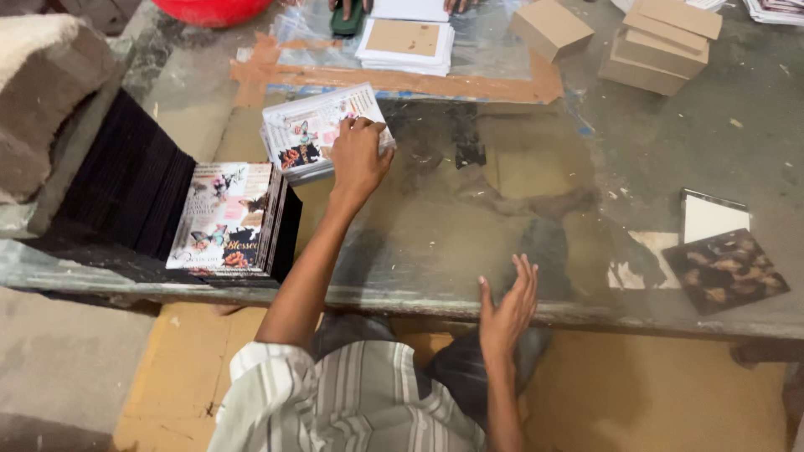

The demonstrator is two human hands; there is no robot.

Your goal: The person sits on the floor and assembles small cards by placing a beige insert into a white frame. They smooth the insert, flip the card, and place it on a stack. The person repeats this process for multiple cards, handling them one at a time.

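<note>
My left hand (358,159) is stretched out over the glass-topped table (502,176) and rests its fingers on the right edge of a stack of printed cards with flowers and butterflies (308,134). My right hand (507,310) hovers at the near edge of the table with its fingers spread and nothing in it. A long row of the same printed covers with black edges (224,216) leans at the left of the table, close to my left forearm.
Across the table another person's hands (345,7) work beside a stack of white sheets topped with a brown card (406,43). Brown cardboard boxes (662,43) stand at the far right. A dark patterned cover (725,269) and a white board (712,216) lie at the right.
</note>
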